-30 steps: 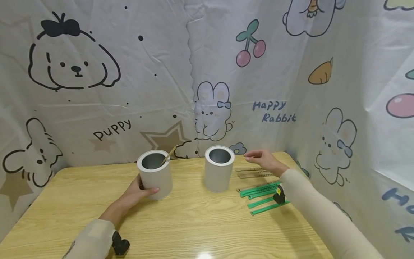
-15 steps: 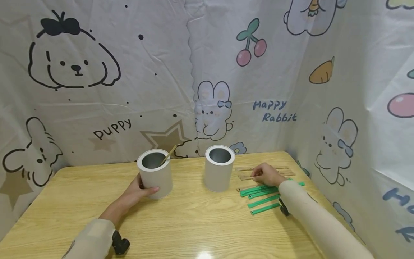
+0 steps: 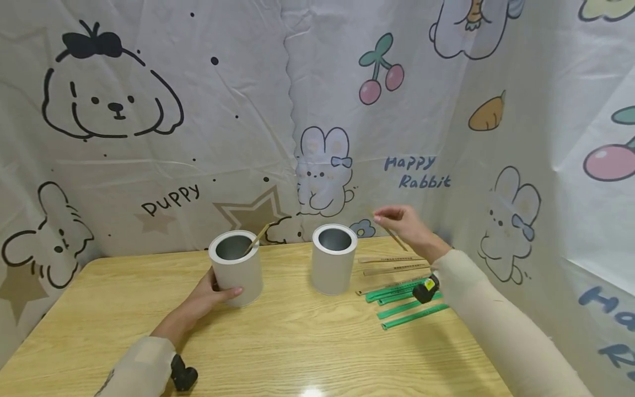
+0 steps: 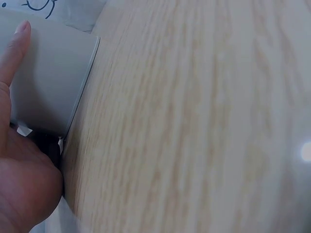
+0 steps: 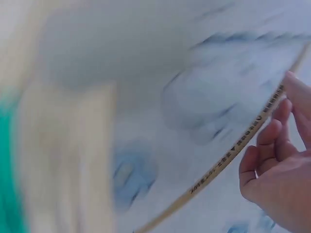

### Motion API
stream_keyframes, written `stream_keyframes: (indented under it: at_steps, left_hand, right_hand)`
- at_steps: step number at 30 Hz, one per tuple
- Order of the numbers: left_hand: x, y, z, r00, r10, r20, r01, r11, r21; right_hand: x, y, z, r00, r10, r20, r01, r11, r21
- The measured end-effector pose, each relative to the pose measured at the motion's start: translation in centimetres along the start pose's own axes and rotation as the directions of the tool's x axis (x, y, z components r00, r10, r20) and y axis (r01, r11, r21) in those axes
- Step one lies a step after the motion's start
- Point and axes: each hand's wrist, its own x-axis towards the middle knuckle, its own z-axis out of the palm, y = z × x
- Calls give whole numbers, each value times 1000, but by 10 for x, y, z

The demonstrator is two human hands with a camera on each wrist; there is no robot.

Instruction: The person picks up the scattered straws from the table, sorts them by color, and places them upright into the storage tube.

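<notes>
My left hand holds a white canister at the left, with the thumb along its front. A slim brown strip leans out of this canister's grey mouth. A second white canister stands upright to its right. My right hand is raised behind and right of that canister, pinching one slim brown strip between thumb and fingertips. Black printing runs along this held strip in the right wrist view, where it slants down to the left. In the left wrist view the thumb lies against the canister's wall.
Several green strips lie side by side on the right of the wooden table. Brown strips lie just behind them, below my right hand. A printed cloth hangs close behind the table's back edge.
My right hand went down to the brown strips, then rose up and back with one pinched in its fingers. The left hand and both canisters have stayed in place.
</notes>
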Motion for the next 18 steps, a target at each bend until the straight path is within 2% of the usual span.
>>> stream_keyframes:
  at_steps: [1,2,3,4,6,8,11,12,15,17,18]
  left_hand:
    - [0,0,0,1000,-2,0,2,1000,1]
    - [0,0,0,1000,-3,-1,3,1000,1]
    - [-1,1,0,1000,-3,0,3,1000,1]
    - [-1,1,0,1000,-4,1,4,1000,0]
    - [-2,1,0,1000,-5,1,5,1000,-3]
    - [-2,2,0,1000,-6,3,6,1000,-5]
    - [-2,1,0,1000,-8,4,8,1000,-4]
    - [-2,1,-1,1000,-9,3,9,1000,-3]
    - [-1,1,-1,1000,-12,3,12,1000,1]
    - [-1,1,-1,1000,-15,4,15,1000,5]
    - [-1,1,-1,1000,-16,4,16,1000,6]
  right_hand:
    - [2,-15,2,1000,-16,-20,19,992,125]
    - [3,-30,5,999,-35,-34,43,968,247]
    - [4,-44,9,997,-56,-46,69,927,368]
    - [5,-58,13,996,-75,-57,93,873,479]
    - [6,-82,25,991,-122,-60,131,728,673]
    - [7,-102,38,984,-170,-55,150,623,768]
    - [9,-125,62,973,-230,-37,153,511,846]
    - [11,-130,71,968,-248,-30,150,481,864]
    - [16,-141,104,962,-274,5,116,424,898]
    - [20,-143,129,964,-266,30,83,402,912]
    - [21,-143,142,967,-251,44,63,404,912]
